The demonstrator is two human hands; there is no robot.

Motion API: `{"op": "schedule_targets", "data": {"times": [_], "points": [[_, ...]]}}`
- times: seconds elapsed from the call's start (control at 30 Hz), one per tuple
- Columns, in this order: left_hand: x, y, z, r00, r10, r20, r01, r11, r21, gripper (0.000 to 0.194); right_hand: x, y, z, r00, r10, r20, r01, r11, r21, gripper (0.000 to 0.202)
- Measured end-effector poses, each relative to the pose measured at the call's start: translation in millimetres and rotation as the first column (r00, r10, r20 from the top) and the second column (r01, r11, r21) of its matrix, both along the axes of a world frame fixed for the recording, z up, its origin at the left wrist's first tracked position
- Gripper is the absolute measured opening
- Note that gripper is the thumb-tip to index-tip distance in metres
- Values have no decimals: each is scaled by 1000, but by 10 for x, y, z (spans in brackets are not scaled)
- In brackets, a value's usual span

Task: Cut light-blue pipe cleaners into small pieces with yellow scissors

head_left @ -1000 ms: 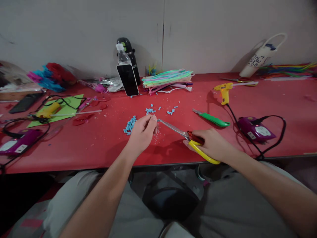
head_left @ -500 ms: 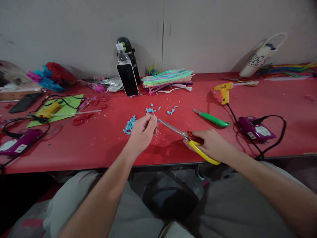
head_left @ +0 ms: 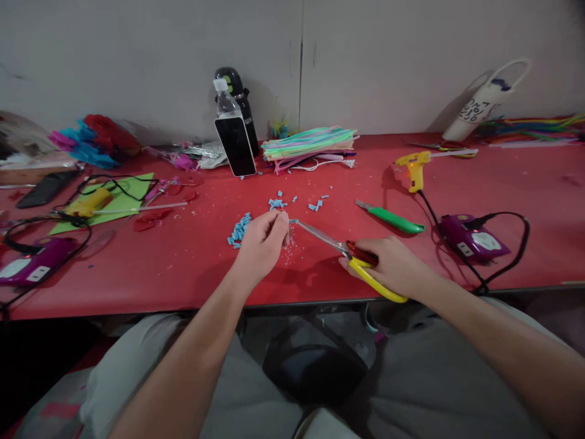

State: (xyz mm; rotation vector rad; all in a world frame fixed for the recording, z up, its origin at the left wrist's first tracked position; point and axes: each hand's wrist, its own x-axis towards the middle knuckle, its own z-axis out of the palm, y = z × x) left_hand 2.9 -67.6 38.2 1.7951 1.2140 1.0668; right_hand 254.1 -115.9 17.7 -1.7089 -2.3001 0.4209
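My left hand [head_left: 264,238] is closed in a pinch over the red table. A small bluish bit [head_left: 292,221] pokes out at its fingertips, mostly hidden by them. My right hand [head_left: 393,265] grips scissors [head_left: 323,235] with yellow and red handles. Their blade tips point left and reach the bit beside my left fingertips. A pile of short blue cut pieces [head_left: 238,231] lies left of my left hand. More blue pieces [head_left: 276,203] are scattered behind it, and pale crumbs are strewn under the fingertips.
A green utility knife [head_left: 395,220] lies right of the scissors. Farther right are a yellow glue gun [head_left: 414,171] and a corded purple power box [head_left: 473,239]. A phone [head_left: 236,146] leans on bottles at the back, beside pastel pipe cleaners [head_left: 311,146]. Another glue gun [head_left: 89,202] lies left.
My left hand has shifted very slightly left, and the scissor tips stay close to its fingertips. Everything else on the table looks the same.
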Motion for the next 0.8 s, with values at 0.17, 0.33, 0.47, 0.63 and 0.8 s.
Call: {"op": "schedule_targets", "data": {"times": [0.17,0.33,0.47,0.63,0.8], "points": [[7,-2,1,1000,-1,-9,1,1000,-10,37,1,7,-8,1000,6,16,-6,1000,5,32],[6,-1,4,1000,-3,-9,3,1000,-12,36,-4,13,-10,1000,5,12,-5,1000,-5,33],[3,-4,8,1000,0,-17,0,1000,-5,37,2,18,-40,1000,-2,7,2,1000,-6,33],[8,-6,18,1000,-11,-16,11,1000,3,37,1,21,-59,1000,-20,10,20,1000,10,35],[19,-8,22,1000,-5,0,5,1000,-6,37,-18,8,3,999,-28,-41,27,1000,-2,40]]}}
